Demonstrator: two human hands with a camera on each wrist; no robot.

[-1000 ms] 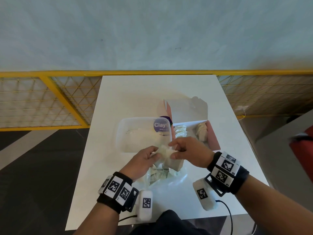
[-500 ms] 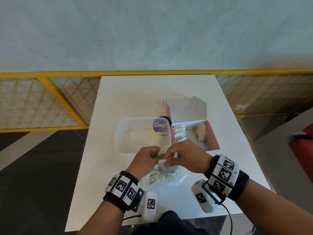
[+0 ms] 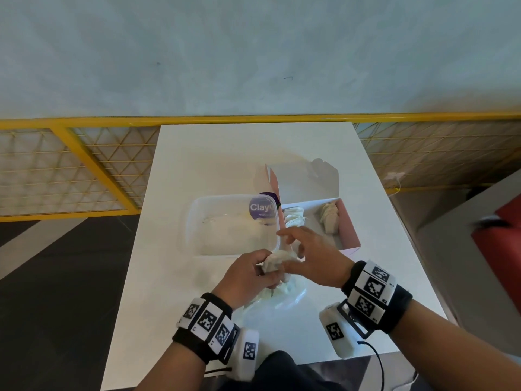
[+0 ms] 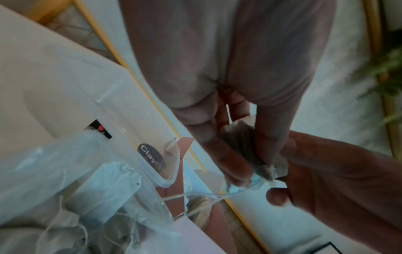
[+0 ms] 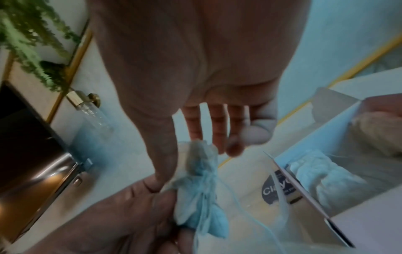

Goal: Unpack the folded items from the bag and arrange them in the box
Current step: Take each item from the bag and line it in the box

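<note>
Left hand (image 3: 248,273) grips the folded pouch (image 3: 275,261); right hand (image 3: 315,256), fingers spread loose, should pinch it flat before the pink box (image 3: 349,230).

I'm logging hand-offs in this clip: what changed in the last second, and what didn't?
The right hand let go of the folded item: its fingers are now spread, only the thumb touching it. The left hand kept its grip. The box, its folded items, the clear tub and bag stayed put.
</note>
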